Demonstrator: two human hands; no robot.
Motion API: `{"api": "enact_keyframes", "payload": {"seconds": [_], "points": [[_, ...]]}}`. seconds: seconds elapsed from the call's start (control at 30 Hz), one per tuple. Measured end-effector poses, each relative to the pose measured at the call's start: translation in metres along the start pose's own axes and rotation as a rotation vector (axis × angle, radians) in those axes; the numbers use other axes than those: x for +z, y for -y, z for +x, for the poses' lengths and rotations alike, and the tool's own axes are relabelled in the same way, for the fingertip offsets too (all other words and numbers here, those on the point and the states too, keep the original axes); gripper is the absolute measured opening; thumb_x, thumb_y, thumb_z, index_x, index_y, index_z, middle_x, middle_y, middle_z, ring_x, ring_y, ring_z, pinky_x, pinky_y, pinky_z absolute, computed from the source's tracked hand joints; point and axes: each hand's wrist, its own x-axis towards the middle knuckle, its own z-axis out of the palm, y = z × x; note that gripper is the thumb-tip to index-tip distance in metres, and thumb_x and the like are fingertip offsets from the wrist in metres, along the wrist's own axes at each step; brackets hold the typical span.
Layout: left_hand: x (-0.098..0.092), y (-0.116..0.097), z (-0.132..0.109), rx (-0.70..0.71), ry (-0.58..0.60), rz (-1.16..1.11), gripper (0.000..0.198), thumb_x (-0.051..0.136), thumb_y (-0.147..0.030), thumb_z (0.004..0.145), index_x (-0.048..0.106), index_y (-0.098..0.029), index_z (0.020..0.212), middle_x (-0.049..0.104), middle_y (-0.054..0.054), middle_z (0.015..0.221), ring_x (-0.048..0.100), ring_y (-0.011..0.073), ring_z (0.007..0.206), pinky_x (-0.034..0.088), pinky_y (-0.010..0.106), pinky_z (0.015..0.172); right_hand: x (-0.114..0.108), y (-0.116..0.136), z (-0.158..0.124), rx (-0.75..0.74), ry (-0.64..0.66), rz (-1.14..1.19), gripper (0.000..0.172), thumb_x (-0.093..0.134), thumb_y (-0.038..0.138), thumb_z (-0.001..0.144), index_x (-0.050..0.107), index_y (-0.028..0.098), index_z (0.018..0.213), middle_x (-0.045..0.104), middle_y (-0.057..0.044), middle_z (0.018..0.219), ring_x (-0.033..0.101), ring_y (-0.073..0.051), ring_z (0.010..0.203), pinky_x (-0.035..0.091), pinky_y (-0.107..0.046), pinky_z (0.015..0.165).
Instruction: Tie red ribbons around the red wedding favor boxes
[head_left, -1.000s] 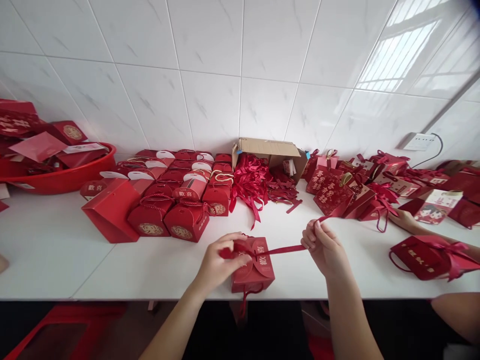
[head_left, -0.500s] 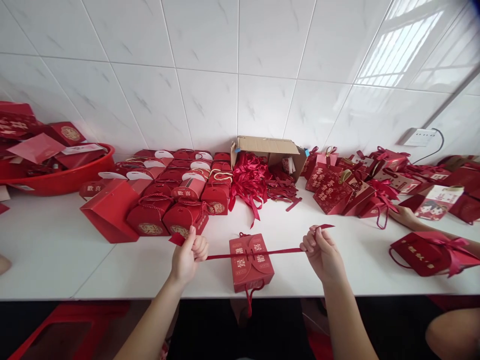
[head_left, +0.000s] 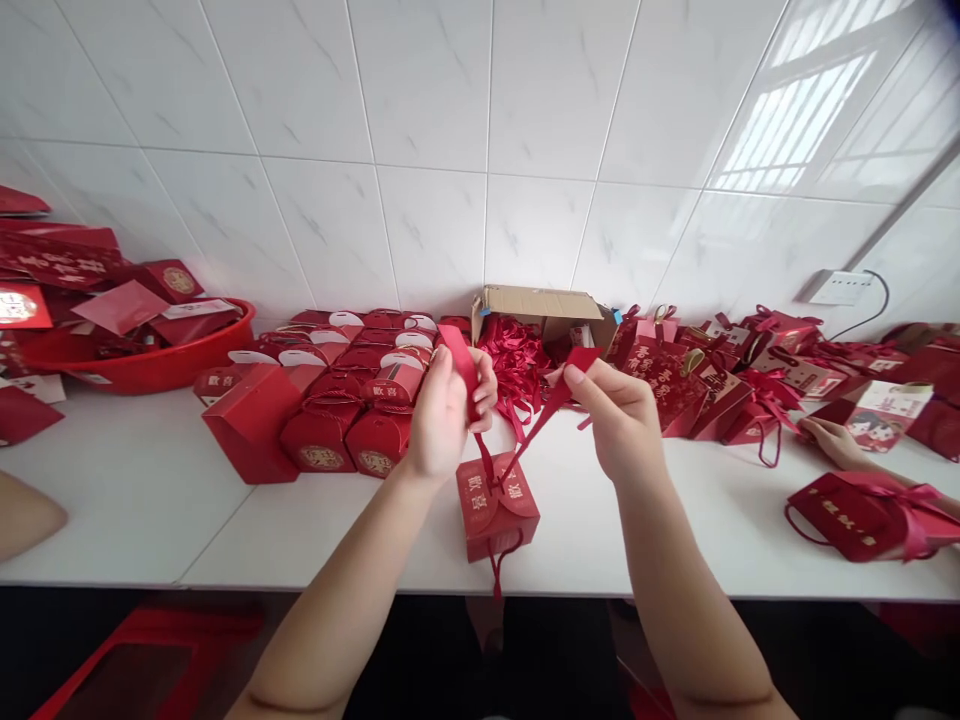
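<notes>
Hands and ribbon now raised, together

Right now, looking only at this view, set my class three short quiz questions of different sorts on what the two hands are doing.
1. True or false: both ends of the ribbon are lifted above the small red box.
2. Which stands behind the hands? A) cardboard box B) blue bucket C) kettle
3. Fill in: the left hand and right hand each keep a grip on one ribbon ____.

Key: 1 true; 2 A; 3 end.
</notes>
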Motion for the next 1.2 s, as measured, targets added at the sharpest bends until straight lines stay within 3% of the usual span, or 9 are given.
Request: {"api": "enact_keyframes", "payload": {"seconds": [0.23,0.33,0.53,0.7,0.8,0.9,1.0,1.07,1.2], "points": [[0.005,0.010,-0.002,0.128,-0.056,0.252,0.014,0.059,-0.028,0.086,0.052,-0.020,0.076,0.047,-0.005,0.065,0.044,0.0081,0.056,0.038,0.019,0.052,0.012,0.003,-0.002,-0.015,0.063,-0.079,0.037,0.064,0.040,0.085,0.054,0.019,0.057,0.045,0.002,0.065,0.042,-0.013,0.065,0.037,-0.028,0.064],[0.006,0.008,-0.003,0.221,-0.112,0.367,0.015,0.073,-0.026,0.076,0.060,-0.019,0.075,0.058,-0.003,0.072,0.055,0.0092,0.067,0.045,0.020,0.062,0.013,0.002,0.001,-0.032,0.078,-0.045,0.035,0.065,0.038,0.086,0.054,0.018,0.059,0.043,0.003,0.064,0.041,-0.012,0.064,0.037,-0.028,0.063],[0.012,0.001,-0.003,0.191,-0.145,0.403,0.023,0.084,-0.027,0.063,0.063,-0.018,0.063,0.062,-0.003,0.064,0.058,0.0108,0.059,0.046,0.022,0.055,0.017,0.004,0.002,-0.022,0.113,0.002,0.038,0.066,0.042,0.084,0.054,0.018,0.057,0.045,0.002,0.066,0.043,-0.013,0.066,0.037,-0.028,0.062],[0.011,0.001,-0.001,0.199,-0.175,0.350,0.026,0.081,-0.028,0.067,0.058,-0.018,0.064,0.057,-0.005,0.064,0.054,0.0089,0.062,0.044,0.020,0.060,0.016,0.009,0.000,0.011,0.086,0.007,0.039,0.068,0.040,0.083,0.051,0.018,0.055,0.039,0.004,0.060,0.037,-0.010,0.059,0.035,-0.026,0.059],[0.006,-0.001,0.001,0.156,-0.170,0.247,0.026,0.071,-0.030,0.079,0.050,-0.020,0.069,0.052,-0.006,0.064,0.052,0.0079,0.058,0.043,0.020,0.058,0.010,0.008,0.001,0.120,0.149,0.133,0.032,0.067,0.044,0.083,0.059,0.019,0.063,0.048,0.003,0.063,0.045,-0.011,0.060,0.041,-0.027,0.062],[-0.007,-0.006,-0.004,0.054,-0.146,0.227,0.025,0.061,-0.032,0.086,0.044,-0.021,0.071,0.049,-0.006,0.063,0.044,0.0069,0.048,0.034,0.019,0.047,-0.009,0.006,-0.004,0.239,0.180,0.286,0.026,0.066,0.044,0.084,0.064,0.020,0.074,0.055,0.001,0.069,0.051,-0.012,0.062,0.045,-0.028,0.064],[-0.032,-0.007,-0.019,0.039,-0.193,0.435,0.026,0.057,-0.034,0.088,0.042,-0.021,0.071,0.038,-0.008,0.056,0.032,0.0062,0.044,0.025,0.019,0.044,-0.039,-0.001,-0.023,0.309,0.169,0.287,0.023,0.064,0.039,0.087,0.065,0.019,0.074,0.049,0.003,0.058,0.044,-0.010,0.053,0.037,-0.025,0.054],[-0.054,0.000,-0.033,0.012,-0.179,0.686,0.026,0.057,-0.037,0.088,0.045,-0.021,0.072,0.040,-0.007,0.059,0.039,0.0082,0.050,0.031,0.020,0.049,-0.061,-0.011,-0.042,0.375,0.180,0.246,0.026,0.064,0.038,0.088,0.063,0.019,0.071,0.044,0.005,0.054,0.039,-0.009,0.050,0.030,-0.025,0.051],[-0.090,0.029,-0.057,-0.064,0.014,1.117,0.026,0.068,-0.044,0.078,0.054,-0.022,0.078,0.059,-0.001,0.078,0.056,0.0166,0.076,0.043,0.026,0.072,-0.089,-0.040,-0.080,0.544,0.173,0.121,0.034,0.063,0.041,0.089,0.056,0.018,0.064,0.042,0.004,0.053,0.035,-0.010,0.052,0.024,-0.027,0.052]]}}
